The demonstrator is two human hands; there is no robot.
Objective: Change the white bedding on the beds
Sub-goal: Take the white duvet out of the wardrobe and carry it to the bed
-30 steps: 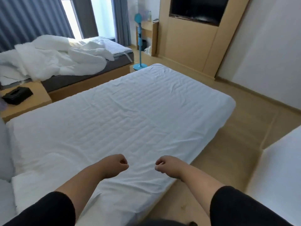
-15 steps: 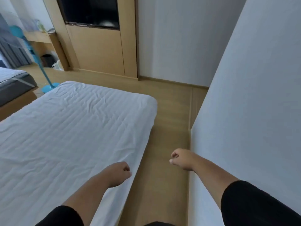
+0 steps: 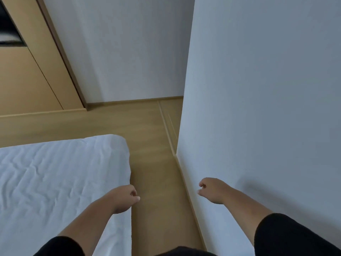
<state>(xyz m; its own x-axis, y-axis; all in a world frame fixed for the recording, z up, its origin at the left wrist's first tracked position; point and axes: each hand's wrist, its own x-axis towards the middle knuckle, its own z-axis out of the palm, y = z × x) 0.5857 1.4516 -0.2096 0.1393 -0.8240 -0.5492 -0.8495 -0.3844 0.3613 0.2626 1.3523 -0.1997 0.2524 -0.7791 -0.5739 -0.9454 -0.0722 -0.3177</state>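
Observation:
The bed's white fitted sheet [image 3: 55, 182] lies wrinkled over the mattress at the left, its foot corner rounded near the middle of the view. My left hand [image 3: 125, 197] hovers over the bed's right edge, fingers loosely curled, holding nothing. My right hand [image 3: 212, 190] hangs in front of the white wall, also loosely curled and empty. Both arms wear black sleeves.
A narrow strip of wooden floor [image 3: 156, 163] runs between the bed and a white wall [image 3: 258, 108] on the right. A wooden panel unit [image 3: 27, 80] with a dark screen stands at the far left, beyond the bed's foot.
The view has swung right, from across the bed to the aisle and wall. The second bed, nightstand and fan have left the view. Both hands stay empty and have loosened slightly.

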